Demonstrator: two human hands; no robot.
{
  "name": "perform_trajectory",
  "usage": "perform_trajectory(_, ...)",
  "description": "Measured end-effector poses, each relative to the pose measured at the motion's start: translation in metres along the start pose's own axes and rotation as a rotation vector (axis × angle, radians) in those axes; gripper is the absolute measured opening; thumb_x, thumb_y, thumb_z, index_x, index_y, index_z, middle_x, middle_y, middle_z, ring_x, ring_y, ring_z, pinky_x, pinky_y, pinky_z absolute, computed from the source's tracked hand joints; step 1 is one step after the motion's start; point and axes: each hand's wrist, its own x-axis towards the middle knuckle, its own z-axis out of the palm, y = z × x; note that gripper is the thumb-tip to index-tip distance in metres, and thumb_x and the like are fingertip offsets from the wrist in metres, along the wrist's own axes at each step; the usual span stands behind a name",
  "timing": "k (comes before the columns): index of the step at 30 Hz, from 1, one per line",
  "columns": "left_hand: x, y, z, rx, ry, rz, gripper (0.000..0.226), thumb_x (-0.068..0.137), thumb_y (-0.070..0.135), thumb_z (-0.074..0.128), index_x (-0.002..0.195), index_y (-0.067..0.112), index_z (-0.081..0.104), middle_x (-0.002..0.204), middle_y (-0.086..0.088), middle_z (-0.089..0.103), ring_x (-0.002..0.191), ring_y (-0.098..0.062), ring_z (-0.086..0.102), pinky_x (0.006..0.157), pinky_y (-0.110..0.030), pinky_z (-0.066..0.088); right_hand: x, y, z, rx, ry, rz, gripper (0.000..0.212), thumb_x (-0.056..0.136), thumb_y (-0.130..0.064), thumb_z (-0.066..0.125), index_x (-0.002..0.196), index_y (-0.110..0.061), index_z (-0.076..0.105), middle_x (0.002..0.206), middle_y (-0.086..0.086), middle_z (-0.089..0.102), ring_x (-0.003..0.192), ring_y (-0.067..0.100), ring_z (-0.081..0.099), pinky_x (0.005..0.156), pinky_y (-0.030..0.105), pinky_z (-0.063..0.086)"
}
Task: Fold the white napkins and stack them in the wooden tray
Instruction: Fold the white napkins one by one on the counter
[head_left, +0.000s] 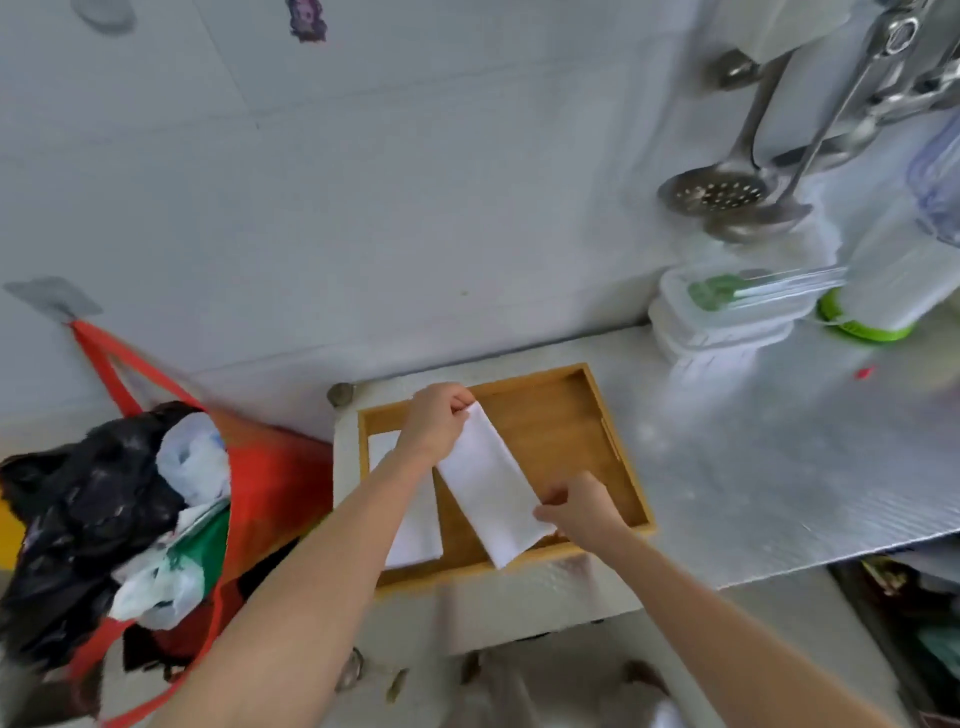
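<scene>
Smooth, matt wood is seen in the tray (550, 421) at centre. Matt white cloth forms the napkin (491, 493). Glossy metal is shown by the ladles (717, 192), upper right; crinkled black plastic (98, 499), lower left.

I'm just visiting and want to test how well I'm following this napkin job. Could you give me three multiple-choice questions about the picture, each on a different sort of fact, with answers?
1. Where does the napkin that no hand holds lie?
A. In the left part of the wooden tray
B. On the steel counter
C. In the red bag

2. How many white napkins show at the tray?
A. One
B. Two
C. Four

3. How is the long folded napkin held?
A. Lying free
B. By one hand only
C. Pinched at both ends

Answers:
1 A: the flat napkin lies inside the wooden tray, near its left wall.
2 B: only that one and the folded napkin show.
3 C: the left hand pinches its far end, the right hand its near end.
</scene>
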Motion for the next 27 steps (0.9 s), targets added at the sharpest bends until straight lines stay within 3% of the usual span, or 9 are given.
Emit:
perform_trajectory(5,0.032,-0.017,0.007,0.031,-0.202,0.142,0.024,0.094,0.004,0.052,0.109,0.011,0.069,0.111,-0.005,0.068,0.097,-0.013,0.061,0.082,-0.019,0.045,0.004,-0.002,0.044,0.048,0.121,0.125,0.01,0.081,-0.011,0.066,0.077,-0.002,0.064,0.069,0.004,0.056,0.058,0.013,0.049,0.051,0.023,0.04)
perform_trajectory(8,0.039,-0.026,0.015,0.037,-0.263,0.195,0.025,0.096,0.006,0.051,0.112,0.015,0.068,0.112,-0.002,0.067,0.098,-0.01,0.06,0.083,-0.018,0.045,0.004,-0.004,0.058,-0.034,0.179,0.151,0.008,0.084,-0.018,0.064,0.076,-0.014,0.066,0.07,-0.001,0.062,0.058,0.009,0.055,0.049,0.021,0.042)
perform_trajectory(11,0.04,-0.032,0.019,0.042,-0.247,0.221,0.024,0.096,0.007,0.051,0.112,0.015,0.068,0.112,-0.001,0.067,0.1,-0.012,0.061,0.084,-0.02,0.046,0.004,-0.008,0.06,-0.089,0.191,0.155,0.013,0.083,-0.018,0.062,0.07,-0.018,0.062,0.066,-0.004,0.059,0.057,0.009,0.054,0.045,0.019,0.039)
perform_trajectory(18,0.041,-0.043,0.027,0.116,-0.207,0.244,0.021,0.096,0.01,0.051,0.109,0.015,0.067,0.106,-0.002,0.068,0.095,-0.015,0.062,0.084,-0.028,0.053,0.006,-0.016,0.067,-0.179,0.175,0.162,0.01,0.087,-0.017,0.058,0.078,-0.018,0.062,0.073,-0.002,0.059,0.064,0.012,0.057,0.053,0.021,0.047)
perform_trajectory(21,0.043,-0.044,0.034,0.137,-0.2,0.237,0.022,0.097,0.01,0.052,0.111,0.016,0.066,0.106,-0.001,0.068,0.094,-0.014,0.062,0.083,-0.028,0.054,0.007,-0.015,0.066,-0.216,0.185,0.157,0.01,0.088,-0.018,0.058,0.079,-0.021,0.059,0.074,-0.004,0.058,0.063,0.01,0.055,0.049,0.017,0.04)
perform_trajectory(27,0.033,-0.02,0.035,0.181,-0.172,0.246,0.035,0.097,0.016,0.053,0.132,0.016,0.054,0.132,-0.001,0.057,0.119,-0.017,0.055,0.095,-0.028,0.047,-0.005,-0.007,0.047,-0.255,0.263,0.062,0.009,0.088,-0.025,0.061,0.081,-0.022,0.056,0.075,-0.005,0.059,0.066,0.01,0.056,0.051,0.017,0.04)
